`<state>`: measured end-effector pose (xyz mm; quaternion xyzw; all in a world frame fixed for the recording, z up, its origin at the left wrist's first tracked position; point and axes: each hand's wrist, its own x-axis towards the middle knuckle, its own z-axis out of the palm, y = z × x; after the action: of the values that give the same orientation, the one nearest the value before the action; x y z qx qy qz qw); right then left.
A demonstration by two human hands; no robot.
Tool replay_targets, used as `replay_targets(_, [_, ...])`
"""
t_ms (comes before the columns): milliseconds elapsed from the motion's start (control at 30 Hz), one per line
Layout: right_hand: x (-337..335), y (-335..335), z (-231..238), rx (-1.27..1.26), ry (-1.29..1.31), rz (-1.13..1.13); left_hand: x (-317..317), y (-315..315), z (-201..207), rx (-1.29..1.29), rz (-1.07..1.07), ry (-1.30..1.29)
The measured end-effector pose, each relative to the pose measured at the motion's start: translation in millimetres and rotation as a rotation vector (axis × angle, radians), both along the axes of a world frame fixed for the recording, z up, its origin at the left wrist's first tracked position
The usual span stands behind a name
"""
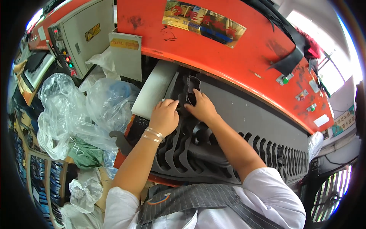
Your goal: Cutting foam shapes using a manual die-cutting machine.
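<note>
Dark grey foam sheet [179,154], cut through with wavy slots, lies in front of me under the red machine. On its far left part stands a narrow, wavy-edged cutting die [193,82], dark with a thin metallic rim. My right hand [204,108] grips the near end of this die, thumb on its left side and fingers on its right. Just to the left, my left hand [165,116] has its fingers curled at the slotted foam beside the die. Whatever lies under those fingertips is hidden.
The red machine beam [228,61] spans the far side, with push buttons [285,80] at right. A white block [154,89] lies left of the foam. Clear plastic bags [108,103] and a grey control cabinet [85,36] stand farther left. A curved foam offcut [122,143] hangs nearby.
</note>
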<state>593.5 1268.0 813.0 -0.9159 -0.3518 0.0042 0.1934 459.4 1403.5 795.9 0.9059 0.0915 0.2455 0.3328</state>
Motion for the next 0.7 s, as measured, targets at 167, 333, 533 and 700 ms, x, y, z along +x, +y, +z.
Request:
replay_targets(167, [-12,-25,-27,0.126,-0.032,0.112,27,1,-37,0.262,0.027,0.026])
replay_targets(333, [14,-21,-33,0.193,-0.017,0.044,47,6,-35,0.294,0.006,-0.006])
replay_targets(533, [43,-42,-23,0.287,-0.151,0.059,85,-15,-19,0.426,-0.046,0.037])
replay_targets(700, [106,-61,-14,0.19,0.053,0.31,131,-10,-55,0.509,-0.021,0.193])
